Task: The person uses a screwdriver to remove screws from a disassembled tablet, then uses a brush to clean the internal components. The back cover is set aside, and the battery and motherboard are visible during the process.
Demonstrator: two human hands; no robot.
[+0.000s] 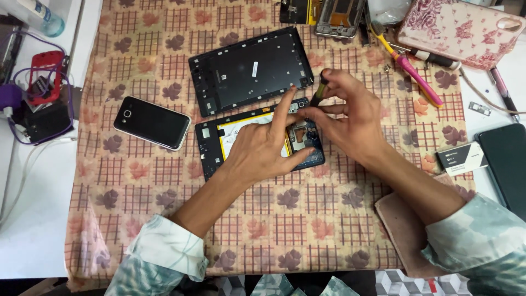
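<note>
An opened tablet body (pixel 211 148) with a yellow-edged battery and a blue circuit board lies on the patterned cloth. My left hand (pixel 263 145) rests flat on it, index finger stretched toward its upper right corner. My right hand (pixel 348 112) grips a small dark-handled screwdriver (pixel 319 92), tip pointing down at that same corner. The tablet's black back cover (pixel 249 68) lies just above, inner side up.
A black phone (pixel 152 122) lies left of the tablet. Phone frames (pixel 338 16), a pink-and-yellow tool (pixel 408 66), a floral phone case (pixel 466 30) and another screwdriver sit at the top right. A dark phone (pixel 507 164) and a small box (pixel 462 158) lie right.
</note>
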